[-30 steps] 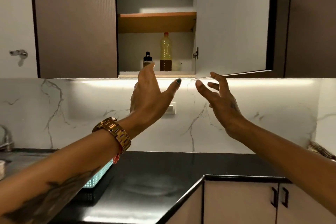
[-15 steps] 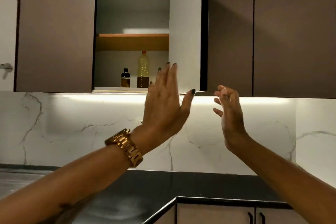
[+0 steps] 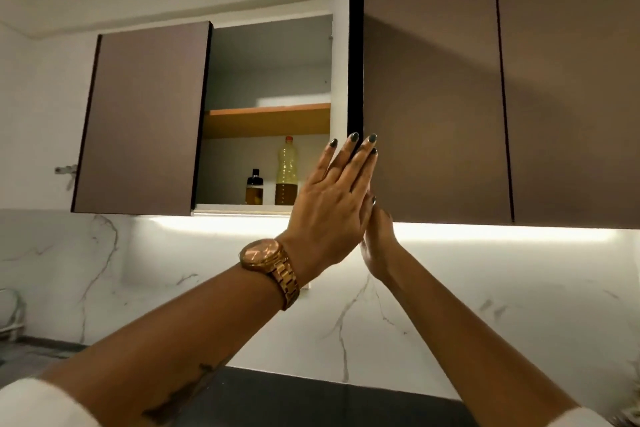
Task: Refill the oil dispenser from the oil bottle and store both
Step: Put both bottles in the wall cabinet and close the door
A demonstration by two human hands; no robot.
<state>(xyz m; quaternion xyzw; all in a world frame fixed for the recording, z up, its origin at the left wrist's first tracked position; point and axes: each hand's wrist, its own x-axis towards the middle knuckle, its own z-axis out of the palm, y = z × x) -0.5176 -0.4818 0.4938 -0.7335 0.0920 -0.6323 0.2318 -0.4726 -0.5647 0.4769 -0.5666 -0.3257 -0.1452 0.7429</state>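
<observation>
Gold metal of a wristwatch (image 3: 265,258) shines on the left wrist, nearest to the camera, and white sleeve cuffs show at the bottom corners. Above it the left hand (image 3: 330,199) is raised with straight fingers spread, and their dark-painted tips lie against the lower edge of the open cabinet door (image 3: 348,80), which is seen edge-on as a white and black strip. It holds nothing. The right hand (image 3: 377,239) stands just behind and below the left one, mostly hidden by it; its fingers point up near the bottom of the same door, but how they lie I cannot tell.

To the left of the hands and further back, inside the open brown wall cabinet (image 3: 142,118), the tall clear plastic oil bottle with a red cap (image 3: 286,177) stands upright on the bottom shelf. The small dark glass oil dispenser with a black top (image 3: 254,188) stands just beside it, on the side away from the hands. An orange wooden shelf (image 3: 266,120) lies above both.
</observation>
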